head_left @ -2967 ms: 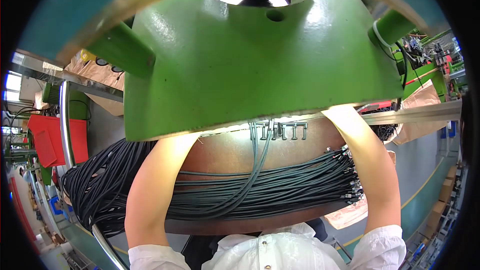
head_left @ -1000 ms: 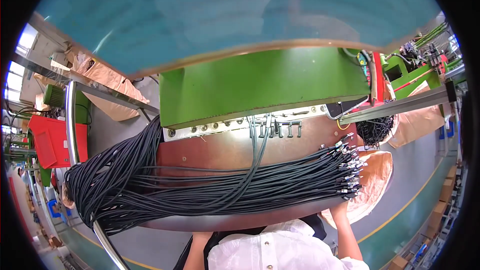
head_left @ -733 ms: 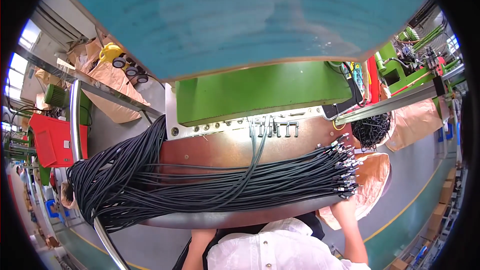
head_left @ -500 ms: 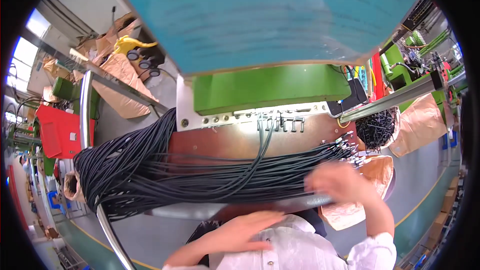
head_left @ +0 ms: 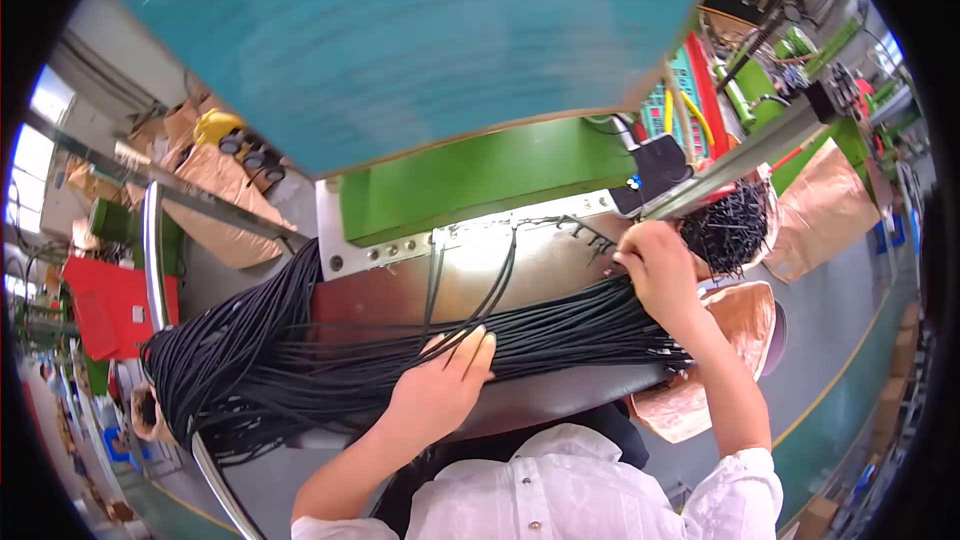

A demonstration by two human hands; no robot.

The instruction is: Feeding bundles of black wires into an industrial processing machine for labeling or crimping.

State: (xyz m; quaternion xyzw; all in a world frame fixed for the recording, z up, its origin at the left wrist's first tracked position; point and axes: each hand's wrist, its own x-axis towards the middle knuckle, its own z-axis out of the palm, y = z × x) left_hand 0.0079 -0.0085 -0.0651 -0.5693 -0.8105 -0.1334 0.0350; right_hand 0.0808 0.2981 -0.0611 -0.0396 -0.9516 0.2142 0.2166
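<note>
A thick bundle of long black cables [head_left: 330,360] lies across the brown tabletop [head_left: 370,295], with connector ends [head_left: 668,348] at its right. My left hand [head_left: 445,385] is closed over the front of the bundle, its fingers around a few cables that rise toward the machine's metal edge [head_left: 400,248]. Up at the right of that edge, my right hand [head_left: 655,265] pinches the end of a thin black plastic strip with short teeth [head_left: 585,231]. The strip stretches left from my fingertips to the rising cables. My right palm hides part of the bundle.
A green machine block [head_left: 490,180] stands behind the table, below a large blue panel [head_left: 420,50]. At the right are a bag of small black parts [head_left: 725,230] and an open brown paper bag [head_left: 745,315]. A metal rail [head_left: 740,165] slants above them.
My left hand has moved up from in front of my body onto the cables. My right hand has gone up from the cable ends and taken hold of the toothed strip. The view has tilted.
</note>
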